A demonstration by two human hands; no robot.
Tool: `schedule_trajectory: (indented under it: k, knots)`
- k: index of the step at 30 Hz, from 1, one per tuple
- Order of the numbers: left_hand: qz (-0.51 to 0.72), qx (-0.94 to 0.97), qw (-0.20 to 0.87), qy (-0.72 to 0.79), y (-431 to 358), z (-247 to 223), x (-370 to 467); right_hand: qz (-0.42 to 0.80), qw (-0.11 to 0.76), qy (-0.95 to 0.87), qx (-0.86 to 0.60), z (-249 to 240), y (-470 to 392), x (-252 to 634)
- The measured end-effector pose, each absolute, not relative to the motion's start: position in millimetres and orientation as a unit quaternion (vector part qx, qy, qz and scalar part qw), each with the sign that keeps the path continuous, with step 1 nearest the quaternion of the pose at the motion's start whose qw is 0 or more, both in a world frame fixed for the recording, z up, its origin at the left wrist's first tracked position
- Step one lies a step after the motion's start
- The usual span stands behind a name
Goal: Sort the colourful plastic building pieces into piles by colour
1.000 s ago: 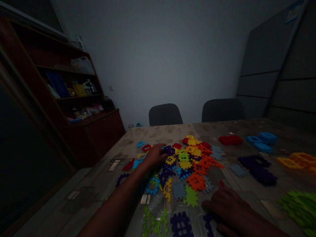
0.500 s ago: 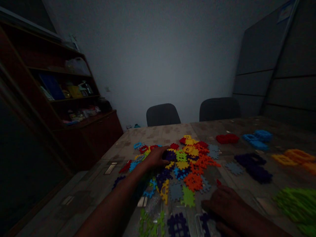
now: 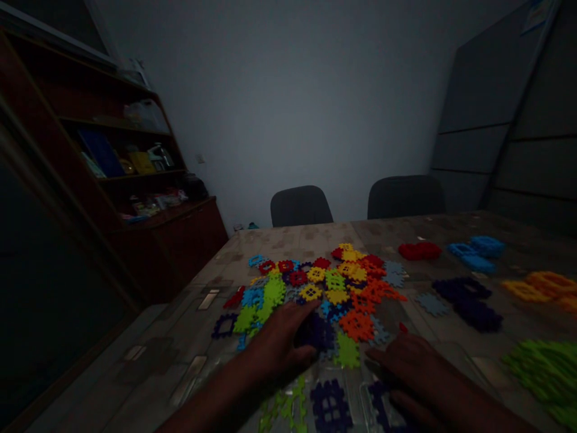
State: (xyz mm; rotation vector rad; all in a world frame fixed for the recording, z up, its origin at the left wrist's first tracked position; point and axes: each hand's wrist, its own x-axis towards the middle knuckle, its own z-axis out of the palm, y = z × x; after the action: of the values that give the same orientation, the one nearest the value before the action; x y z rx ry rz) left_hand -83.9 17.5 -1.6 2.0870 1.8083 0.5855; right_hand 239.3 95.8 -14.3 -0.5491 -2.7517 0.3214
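Note:
My left hand (image 3: 286, 340) is over the near side of a heap of colourful interlocking plastic pieces. Its thumb and fingers close around a dark purple piece (image 3: 321, 332), partly hidden by the hand. My right hand (image 3: 410, 364) rests low at the right of the heap, thumb and fingers apart, with nothing visible held. Beneath and beside it lies a purple frame piece (image 3: 383, 406). A small red bit (image 3: 402, 328) shows just behind its knuckles. Near the front edge are a purple window piece (image 3: 331, 406) and a green piece (image 3: 293, 406).
Sorted piles lie to the right: red (image 3: 419, 251), blue (image 3: 480, 251), purple (image 3: 469, 304), orange (image 3: 543, 285) and green (image 3: 545, 373). A single grey piece (image 3: 431, 304) sits beside the purple pile. Two chairs (image 3: 301, 206) stand behind the patterned table (image 3: 153, 349); a shelf unit (image 3: 162, 231) is at left.
My left hand has drawn back toward me from the middle of the heap, bringing the dark purple piece along. My right hand has hardly moved. The view has shifted slightly.

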Motion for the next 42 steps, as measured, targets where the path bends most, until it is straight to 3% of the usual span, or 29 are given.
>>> schedule_trajectory:
  k: [13,23,32,42]
  knots:
    - [0.231,0.646,0.240,0.687,-31.8,3.0,-60.9,0.130,0.147,-0.959,-0.206,-26.8,101.3,242.3]
    - [0.139,0.758,0.120,0.626,-45.7,-19.9,-30.7,0.143,0.147,-0.959,-0.196,-16.7,99.2,241.1]
    - [0.047,0.751,0.166,0.638,-41.9,-12.6,-16.3,0.153,0.143,-0.958,-0.194,-8.0,92.5,232.6]
    - [0.105,0.750,0.175,0.630,-44.2,-4.9,-20.4,0.111,0.138,-0.968,-0.175,-14.6,101.1,240.0]
